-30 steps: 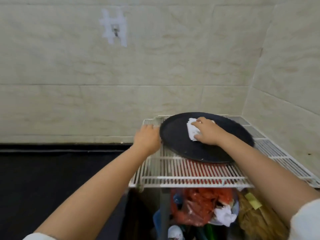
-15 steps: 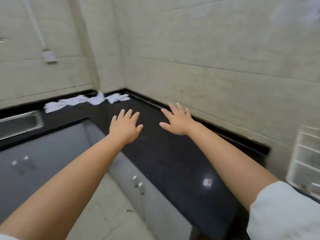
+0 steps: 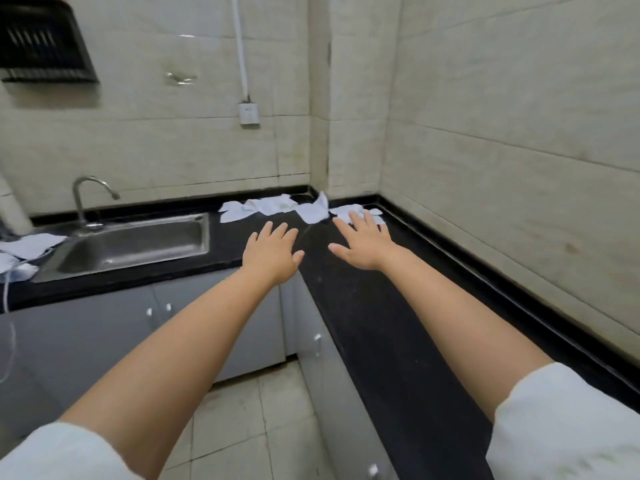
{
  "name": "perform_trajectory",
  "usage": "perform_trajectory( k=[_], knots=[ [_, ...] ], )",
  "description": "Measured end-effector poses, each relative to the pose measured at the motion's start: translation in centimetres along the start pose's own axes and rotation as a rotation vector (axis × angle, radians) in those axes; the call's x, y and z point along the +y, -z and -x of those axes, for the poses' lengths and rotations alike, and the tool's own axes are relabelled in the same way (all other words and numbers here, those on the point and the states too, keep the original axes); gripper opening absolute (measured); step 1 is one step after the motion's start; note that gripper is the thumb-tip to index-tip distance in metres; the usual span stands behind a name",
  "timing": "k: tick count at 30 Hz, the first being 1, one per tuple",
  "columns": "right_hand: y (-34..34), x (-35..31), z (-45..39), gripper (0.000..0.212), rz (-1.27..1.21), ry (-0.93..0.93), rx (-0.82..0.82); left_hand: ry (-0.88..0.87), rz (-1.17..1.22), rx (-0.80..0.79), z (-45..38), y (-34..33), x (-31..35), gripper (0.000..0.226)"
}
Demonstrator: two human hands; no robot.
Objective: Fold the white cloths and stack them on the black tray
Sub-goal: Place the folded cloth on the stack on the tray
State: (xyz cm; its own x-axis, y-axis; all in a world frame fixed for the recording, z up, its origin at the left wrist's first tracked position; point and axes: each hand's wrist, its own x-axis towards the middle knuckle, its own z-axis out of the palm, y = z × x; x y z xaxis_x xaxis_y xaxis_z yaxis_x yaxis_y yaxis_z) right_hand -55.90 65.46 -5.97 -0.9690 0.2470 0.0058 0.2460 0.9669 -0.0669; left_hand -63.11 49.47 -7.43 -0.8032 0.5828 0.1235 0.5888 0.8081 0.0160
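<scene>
Several crumpled white cloths [image 3: 273,206] lie unfolded along the back of the black countertop [image 3: 374,306], in its far corner. My left hand [image 3: 272,252] is stretched out flat with fingers spread, short of the cloths and holding nothing. My right hand [image 3: 363,242] is also flat and empty, and its fingertips reach the edge of the rightmost cloth [image 3: 353,211]. The black tray is out of view.
A steel sink [image 3: 131,242] with a tap [image 3: 86,199] is set in the counter at left. More white cloths [image 3: 24,251] lie left of the sink. Grey cabinets [image 3: 104,327] run below, tiled walls behind and to the right, and a black rack [image 3: 41,39] hangs top left.
One second ago my right hand pressed a folded cloth on the tray and my left hand was by its rim. Both hands left it, the view swung left, and they moved toward the corner cloths.
</scene>
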Motion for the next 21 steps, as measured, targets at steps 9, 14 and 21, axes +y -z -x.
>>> perform_trajectory(
  k=[9,14,21],
  knots=[
    [-1.7,-2.7,-17.8,0.061,0.002,0.117,-0.059,0.134,-0.002,-0.051,-13.0,-3.4,-9.8,0.052],
    [-3.5,-4.1,-27.8,0.061,0.042,0.113,-0.086,0.112,-0.019,-0.049,-22.2,-6.1,-14.7,0.052],
    [-3.3,-3.3,-42.6,0.06,0.067,-0.014,-0.038,-0.036,-0.038,-0.027,-37.5,-8.5,-21.9,0.05]
  ],
)
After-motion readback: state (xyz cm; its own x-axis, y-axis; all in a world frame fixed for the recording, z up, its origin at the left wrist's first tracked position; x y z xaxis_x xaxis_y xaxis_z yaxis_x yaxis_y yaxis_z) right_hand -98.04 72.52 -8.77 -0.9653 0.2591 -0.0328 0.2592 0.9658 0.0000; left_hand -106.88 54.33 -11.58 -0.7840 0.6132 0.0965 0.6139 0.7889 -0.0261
